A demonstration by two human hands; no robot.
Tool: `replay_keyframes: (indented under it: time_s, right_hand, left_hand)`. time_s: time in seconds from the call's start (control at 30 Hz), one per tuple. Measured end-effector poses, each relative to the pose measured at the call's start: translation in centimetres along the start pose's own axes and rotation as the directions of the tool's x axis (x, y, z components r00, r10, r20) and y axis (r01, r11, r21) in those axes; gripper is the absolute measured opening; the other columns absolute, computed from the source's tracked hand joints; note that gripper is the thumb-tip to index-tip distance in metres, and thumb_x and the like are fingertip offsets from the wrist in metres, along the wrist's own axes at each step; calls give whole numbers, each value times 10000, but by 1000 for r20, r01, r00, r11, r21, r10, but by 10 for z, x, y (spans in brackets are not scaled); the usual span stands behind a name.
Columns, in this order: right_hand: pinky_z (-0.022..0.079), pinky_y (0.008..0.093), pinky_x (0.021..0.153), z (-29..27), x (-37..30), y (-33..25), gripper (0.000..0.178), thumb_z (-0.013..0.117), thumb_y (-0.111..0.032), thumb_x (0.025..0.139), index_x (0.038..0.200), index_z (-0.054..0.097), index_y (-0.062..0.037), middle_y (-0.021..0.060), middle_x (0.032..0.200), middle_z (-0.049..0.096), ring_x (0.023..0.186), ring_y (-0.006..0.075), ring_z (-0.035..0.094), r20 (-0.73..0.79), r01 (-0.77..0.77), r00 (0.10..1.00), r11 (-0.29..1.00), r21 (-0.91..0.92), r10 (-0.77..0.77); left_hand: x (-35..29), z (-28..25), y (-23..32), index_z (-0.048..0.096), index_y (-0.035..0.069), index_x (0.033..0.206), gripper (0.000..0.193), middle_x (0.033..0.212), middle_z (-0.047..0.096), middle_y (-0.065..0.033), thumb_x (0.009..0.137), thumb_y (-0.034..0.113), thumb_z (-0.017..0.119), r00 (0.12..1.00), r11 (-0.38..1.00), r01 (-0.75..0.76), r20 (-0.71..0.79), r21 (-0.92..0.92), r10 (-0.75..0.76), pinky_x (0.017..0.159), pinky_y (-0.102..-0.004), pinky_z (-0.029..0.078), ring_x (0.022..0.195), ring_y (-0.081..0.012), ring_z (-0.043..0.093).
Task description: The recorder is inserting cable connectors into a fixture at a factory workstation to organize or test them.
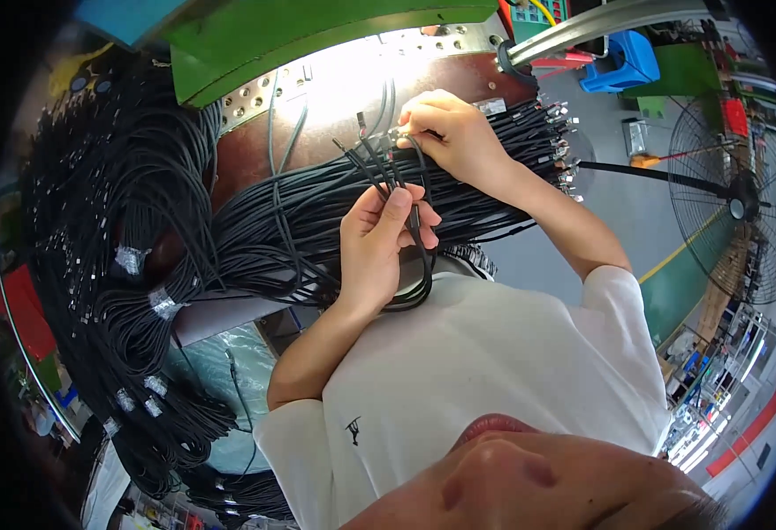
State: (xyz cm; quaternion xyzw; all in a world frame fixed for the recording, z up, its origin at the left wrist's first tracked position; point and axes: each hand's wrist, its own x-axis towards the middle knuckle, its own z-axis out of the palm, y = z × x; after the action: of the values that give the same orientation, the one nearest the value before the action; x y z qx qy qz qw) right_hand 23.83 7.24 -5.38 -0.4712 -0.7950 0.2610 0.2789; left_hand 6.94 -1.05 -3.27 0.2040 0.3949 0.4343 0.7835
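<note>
- Just beyond the left thumb, a fan of black cables (381,168) splays out, the left hand (375,234) gathering them between thumb and fingers.
- Ahead and to the right of that grip, here's the right hand (459,137), thumb and forefinger pinched on one small pale connector (400,133); glare hides its finer detail.
- Delicate work, this: a light fingertip hold on the connector itself, rather than on the wire, should spare the joint any tugging.
- Between the two grips, a short span of cable, probably best left slack enough to turn but straight enough not to twist.
- Left of the right-hand pinch, other cable ends (361,119) poke free; spreading them apart ought to prevent a mix-up.
- Below the left grip, the cable loops (428,269) hang toward the white shirt (485,353); supporting them would take weight off the pinch.
- Under and left of both hands, a thick cable bundle (282,212) lies across the worktop (251,150), and it could snag those loops.
</note>
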Motion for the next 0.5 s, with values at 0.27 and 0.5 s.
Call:
replay_keyframes:
  time_s: [0.27, 0.5]
  right_hand:
    - [514, 328, 666, -30, 2, -19, 183, 656, -68, 697, 867, 593, -46, 70, 887, 607, 784, 241, 618, -7, 521, 832, 787, -329, -554]
    - [491, 312, 694, -16, -8, 10, 135, 633, 35, 751, 848, 566, -32, 79, 897, 617, 819, 253, 608, -44, 60, 997, 998, 12, -60]
  left_hand:
    - [7, 12, 7, 567, -25, 1025, 276, 800, 637, -125, 956, 234, 498, 988, 993, 105, 104, 56, -110, 589, -274, 519, 626, -157, 606]
    - [1, 7, 12, 579, -17, 1020, 261, 778, 635, -95, 953, 223, 503, 996, 970, 66, 48, 233, -79, 605, -234, 504, 648, -135, 618]
